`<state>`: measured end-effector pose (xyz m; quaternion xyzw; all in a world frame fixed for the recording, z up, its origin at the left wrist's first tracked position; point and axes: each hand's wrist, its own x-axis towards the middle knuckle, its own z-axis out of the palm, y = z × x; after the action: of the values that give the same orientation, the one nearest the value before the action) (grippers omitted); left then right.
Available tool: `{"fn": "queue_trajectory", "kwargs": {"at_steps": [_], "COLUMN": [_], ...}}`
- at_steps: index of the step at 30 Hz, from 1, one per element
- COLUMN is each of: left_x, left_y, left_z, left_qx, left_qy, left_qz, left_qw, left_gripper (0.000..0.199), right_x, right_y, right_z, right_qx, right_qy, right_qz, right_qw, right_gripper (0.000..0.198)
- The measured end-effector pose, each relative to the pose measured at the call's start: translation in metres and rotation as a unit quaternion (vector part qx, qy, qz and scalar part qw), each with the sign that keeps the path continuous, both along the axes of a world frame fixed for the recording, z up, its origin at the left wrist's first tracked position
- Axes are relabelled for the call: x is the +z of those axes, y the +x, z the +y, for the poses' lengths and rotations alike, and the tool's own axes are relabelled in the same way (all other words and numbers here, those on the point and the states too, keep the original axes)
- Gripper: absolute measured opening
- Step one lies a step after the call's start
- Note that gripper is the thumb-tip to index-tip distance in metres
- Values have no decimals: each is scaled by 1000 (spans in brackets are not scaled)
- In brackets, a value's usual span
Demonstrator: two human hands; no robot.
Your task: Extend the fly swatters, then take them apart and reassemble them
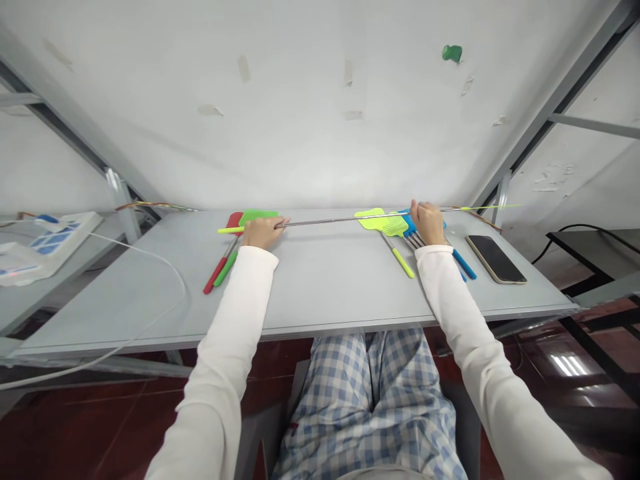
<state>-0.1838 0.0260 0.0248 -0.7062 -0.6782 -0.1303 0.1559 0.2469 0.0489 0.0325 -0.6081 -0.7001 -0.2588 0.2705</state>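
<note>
A telescopic fly swatter (325,221) is drawn out long and held level above the table, its yellow handle pointing left and its thin yellow-green head seen edge-on at the right. My left hand (263,232) is closed around it beside the handle. Farther along, my right hand (427,223) grips the metal rod near the head. Under my left hand lie a red fly swatter (216,275) and a green fly swatter (257,215). Beneath my right hand are yellow-green fly swatters (373,220) and blue fly swatters (465,264), partly hidden by the hand and sleeve.
A smartphone (495,259) lies on the right part of the grey table (330,287). A white cable (173,267) crosses the left side. The white wall (300,133) rises behind the table, with metal frame posts at both sides. A white device (55,243) sits at the far left.
</note>
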Motion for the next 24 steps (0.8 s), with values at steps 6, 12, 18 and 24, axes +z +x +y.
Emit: {"fn": "queue_trajectory", "kwargs": {"at_steps": [6, 12, 18, 24], "left_x": [5, 4, -1, 3], "left_y": [25, 35, 38, 61], "left_z": [-3, -5, -5, -6], "left_qx": [-12, -23, -39, -80], "left_qy": [-33, -44, -80, -147], "left_qz": [-8, 2, 18, 54], "left_qw": [999, 999, 996, 984], "left_gripper": [50, 53, 54, 47], "right_x": [1, -2, 2, 5], "right_y": [-22, -63, -61, -64], "right_z": [-5, -17, -20, -23], "right_qx": [13, 2, -21, -18], "right_qy": [-72, -170, -154, -156], "right_qz": [-21, -64, -78, -97], "right_qw": [997, 983, 985, 983], "right_gripper": [61, 59, 61, 60]}}
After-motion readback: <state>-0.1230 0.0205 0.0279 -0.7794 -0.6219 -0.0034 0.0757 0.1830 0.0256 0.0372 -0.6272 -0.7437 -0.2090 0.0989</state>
